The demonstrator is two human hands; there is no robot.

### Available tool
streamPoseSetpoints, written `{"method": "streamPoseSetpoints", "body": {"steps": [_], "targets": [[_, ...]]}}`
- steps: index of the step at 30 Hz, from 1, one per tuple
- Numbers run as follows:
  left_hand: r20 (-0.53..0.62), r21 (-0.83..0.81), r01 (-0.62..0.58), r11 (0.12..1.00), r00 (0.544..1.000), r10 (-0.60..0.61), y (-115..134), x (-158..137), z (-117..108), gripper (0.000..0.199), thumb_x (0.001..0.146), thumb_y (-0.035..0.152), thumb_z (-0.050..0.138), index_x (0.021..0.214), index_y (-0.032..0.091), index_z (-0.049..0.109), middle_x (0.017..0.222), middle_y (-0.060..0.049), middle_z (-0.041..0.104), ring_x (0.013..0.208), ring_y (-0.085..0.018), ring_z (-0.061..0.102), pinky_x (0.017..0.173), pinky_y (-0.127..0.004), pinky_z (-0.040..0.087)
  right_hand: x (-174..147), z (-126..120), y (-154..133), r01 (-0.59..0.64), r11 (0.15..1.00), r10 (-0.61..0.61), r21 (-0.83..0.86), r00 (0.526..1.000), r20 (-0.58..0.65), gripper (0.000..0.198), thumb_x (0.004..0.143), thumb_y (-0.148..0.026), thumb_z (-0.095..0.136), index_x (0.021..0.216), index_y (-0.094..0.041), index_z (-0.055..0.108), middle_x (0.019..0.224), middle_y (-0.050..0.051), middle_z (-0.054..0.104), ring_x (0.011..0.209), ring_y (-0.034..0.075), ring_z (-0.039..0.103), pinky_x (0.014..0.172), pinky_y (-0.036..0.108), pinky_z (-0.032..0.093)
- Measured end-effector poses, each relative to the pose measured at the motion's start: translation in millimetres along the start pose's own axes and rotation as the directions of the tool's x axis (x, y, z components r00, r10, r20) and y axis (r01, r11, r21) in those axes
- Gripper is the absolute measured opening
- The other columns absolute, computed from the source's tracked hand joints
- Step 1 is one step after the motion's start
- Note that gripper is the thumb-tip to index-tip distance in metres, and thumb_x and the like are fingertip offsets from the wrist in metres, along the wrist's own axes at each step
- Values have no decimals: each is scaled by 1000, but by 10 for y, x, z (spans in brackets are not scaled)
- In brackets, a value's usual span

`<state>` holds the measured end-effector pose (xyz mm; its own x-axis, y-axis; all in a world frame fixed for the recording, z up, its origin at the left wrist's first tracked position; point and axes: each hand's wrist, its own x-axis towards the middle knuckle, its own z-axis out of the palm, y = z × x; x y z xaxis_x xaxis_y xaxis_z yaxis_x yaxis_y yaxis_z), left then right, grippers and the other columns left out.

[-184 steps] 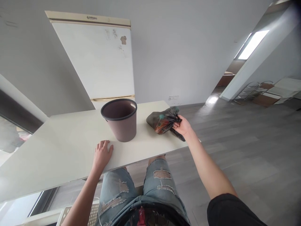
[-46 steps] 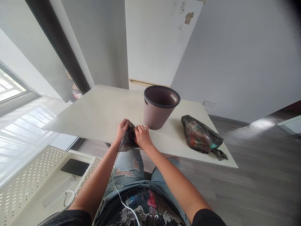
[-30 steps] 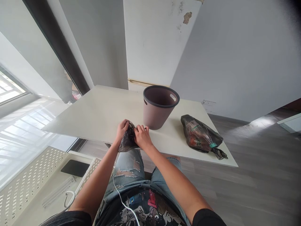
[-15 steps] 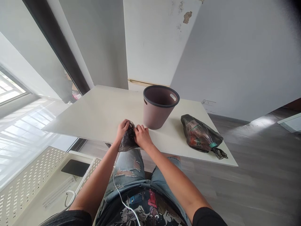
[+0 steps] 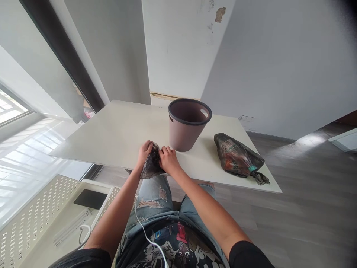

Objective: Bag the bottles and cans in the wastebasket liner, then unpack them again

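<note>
Between my two hands, at the near edge of the white table (image 5: pixel 111 130), is a crumpled black plastic bag (image 5: pixel 151 167). My left hand (image 5: pixel 145 152) is closed on its left upper side. From the right, my right hand (image 5: pixel 168 159) pinches the bag with bent fingers; the fingertips are partly hidden. Just behind my right hand stands an upright mauve trash bin (image 5: pixel 184 137) with a dark rim and cut-out handles; no liner shows in it. Farther right, a knotted, filled black trash bag (image 5: pixel 237 158) lies on the table, apart from both hands.
At lower left is a cream cart or shelf with perforated sides (image 5: pixel 30 212), holding a dark phone-like slab (image 5: pixel 90 199) and a clear packet (image 5: pixel 71 227). A white cable (image 5: pixel 147 240) runs over my lap. A wall (image 5: pixel 178 48) rises behind the table.
The view has shifted slightly. Both hands keep their hold on the black plastic bag with barely any movement; the bin and the filled bag stay in place.
</note>
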<state>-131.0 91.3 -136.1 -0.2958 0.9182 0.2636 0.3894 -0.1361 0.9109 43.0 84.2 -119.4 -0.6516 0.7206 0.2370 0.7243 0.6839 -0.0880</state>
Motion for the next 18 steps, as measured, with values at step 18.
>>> {"method": "streamPoseSetpoints", "body": {"steps": [18], "targets": [[35, 31, -16, 999, 999, 15, 29, 13, -16, 27, 92, 45, 54, 77, 23, 54, 72, -1, 58, 72, -18, 53, 69, -30, 43, 19, -87, 42, -1, 996, -2, 89, 1000, 30, 27, 97, -21, 58, 122, -14, 63, 126, 18, 62, 121, 32, 49, 97, 46, 43]]}}
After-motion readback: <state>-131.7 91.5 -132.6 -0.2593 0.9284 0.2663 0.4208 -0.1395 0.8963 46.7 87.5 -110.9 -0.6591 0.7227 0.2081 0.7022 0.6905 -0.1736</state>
